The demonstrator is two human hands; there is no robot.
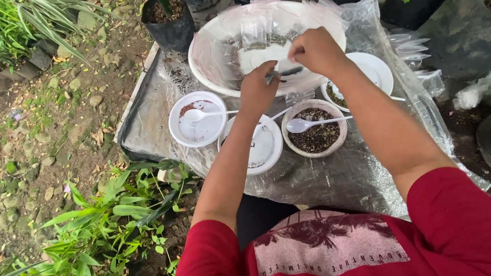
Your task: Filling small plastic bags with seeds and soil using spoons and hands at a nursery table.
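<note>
My left hand (257, 89) and my right hand (315, 50) meet over the near rim of a big white basin (212, 71), fingers pinched together on a small clear plastic bag (287, 71) that is mostly hidden by them. Several small clear bags (255, 30) holding dark seeds lie inside the basin. Below the hands stand small white bowls: one with a white spoon and a few reddish seeds (198, 118), one nearly bare (263, 145), one full of dark seeds with a spoon (315, 128), and one behind my right wrist (376, 68).
Everything rests on a clear plastic sheet (340, 177) over a dark tray (140, 116). Black nursery pots (169, 19) with soil stand at the back. Loose empty bags (418, 48) lie at the right. Stony ground and green plants (102, 228) fill the left.
</note>
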